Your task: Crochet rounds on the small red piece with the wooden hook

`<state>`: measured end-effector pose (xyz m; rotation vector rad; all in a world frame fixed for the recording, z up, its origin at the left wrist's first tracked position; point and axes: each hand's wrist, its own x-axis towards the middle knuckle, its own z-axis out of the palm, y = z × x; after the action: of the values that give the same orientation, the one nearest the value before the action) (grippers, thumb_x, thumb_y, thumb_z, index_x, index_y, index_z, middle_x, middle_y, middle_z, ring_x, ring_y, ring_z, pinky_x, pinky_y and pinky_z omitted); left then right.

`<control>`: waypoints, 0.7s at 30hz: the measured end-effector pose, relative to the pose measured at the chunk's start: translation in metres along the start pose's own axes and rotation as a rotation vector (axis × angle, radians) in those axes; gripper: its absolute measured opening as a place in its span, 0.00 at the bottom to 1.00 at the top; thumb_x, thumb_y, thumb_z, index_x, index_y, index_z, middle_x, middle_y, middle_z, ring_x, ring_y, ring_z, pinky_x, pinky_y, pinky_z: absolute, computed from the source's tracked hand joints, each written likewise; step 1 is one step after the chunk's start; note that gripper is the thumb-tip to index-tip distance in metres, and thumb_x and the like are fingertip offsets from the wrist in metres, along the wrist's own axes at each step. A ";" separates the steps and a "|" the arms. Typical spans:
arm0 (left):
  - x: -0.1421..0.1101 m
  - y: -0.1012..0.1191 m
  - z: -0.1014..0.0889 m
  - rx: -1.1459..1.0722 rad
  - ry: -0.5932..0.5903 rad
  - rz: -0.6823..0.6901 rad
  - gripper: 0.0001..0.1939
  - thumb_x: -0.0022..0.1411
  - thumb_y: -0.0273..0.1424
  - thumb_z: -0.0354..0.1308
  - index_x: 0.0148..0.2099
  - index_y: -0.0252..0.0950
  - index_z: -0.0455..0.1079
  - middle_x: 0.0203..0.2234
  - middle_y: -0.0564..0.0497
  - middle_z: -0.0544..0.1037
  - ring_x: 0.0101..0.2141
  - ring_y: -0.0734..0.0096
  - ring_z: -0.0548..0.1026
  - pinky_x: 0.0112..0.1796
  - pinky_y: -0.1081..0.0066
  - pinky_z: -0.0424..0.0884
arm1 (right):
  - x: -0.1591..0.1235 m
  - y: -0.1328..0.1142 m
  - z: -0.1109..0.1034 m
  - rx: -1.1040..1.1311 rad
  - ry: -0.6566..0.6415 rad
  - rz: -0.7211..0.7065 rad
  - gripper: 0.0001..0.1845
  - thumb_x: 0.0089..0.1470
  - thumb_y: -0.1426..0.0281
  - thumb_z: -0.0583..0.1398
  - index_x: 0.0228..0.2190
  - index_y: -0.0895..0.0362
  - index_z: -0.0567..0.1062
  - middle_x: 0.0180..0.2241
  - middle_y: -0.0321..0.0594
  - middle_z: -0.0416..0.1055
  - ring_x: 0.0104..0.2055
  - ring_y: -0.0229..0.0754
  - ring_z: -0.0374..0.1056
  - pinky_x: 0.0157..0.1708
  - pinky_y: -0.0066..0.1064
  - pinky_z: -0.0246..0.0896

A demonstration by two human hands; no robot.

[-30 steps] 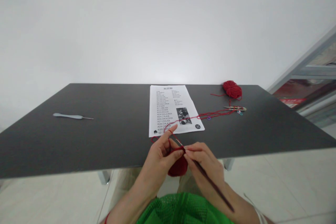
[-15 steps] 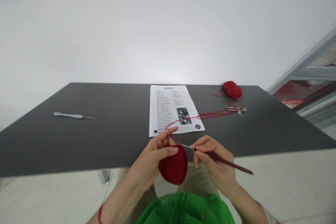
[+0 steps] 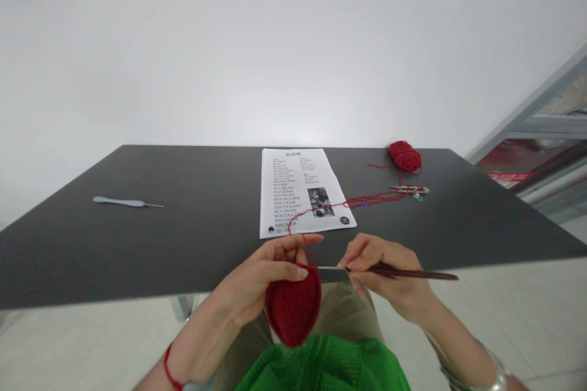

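My left hand pinches the top edge of a red crocheted piece that hangs over my lap, just past the table's front edge. Red yarn loops round its raised index finger and runs across the paper. Between the thumb and fingers of my right hand is a crochet hook with a dark red handle, lying nearly level. Its metal shaft points left and meets the upper right edge of the piece; the tip is hidden at the stitches.
A printed pattern sheet lies on the dark table. At the right are a red yarn ball, small thread snips and little stitch markers. Another hook with a grey handle rests at the left. A white wall stands behind.
The crocheted piece and my left hand have shifted down and slightly left. My right hand has moved a little right, and the hook has swung from a slant to nearly level.
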<state>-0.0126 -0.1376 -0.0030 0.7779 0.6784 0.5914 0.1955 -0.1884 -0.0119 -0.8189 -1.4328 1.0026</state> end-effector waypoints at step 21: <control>0.006 -0.011 0.007 0.325 0.177 0.256 0.21 0.49 0.24 0.64 0.48 0.35 0.74 0.22 0.58 0.70 0.24 0.77 0.67 0.27 0.74 0.61 | 0.004 0.019 0.024 0.635 0.185 0.392 0.08 0.45 0.71 0.70 0.24 0.57 0.76 0.25 0.33 0.74 0.20 0.31 0.68 0.18 0.23 0.71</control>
<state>-0.0015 -0.1424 -0.0099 1.1360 0.8572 0.8010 0.1698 -0.1803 -0.0277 -0.6978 -0.7288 1.5296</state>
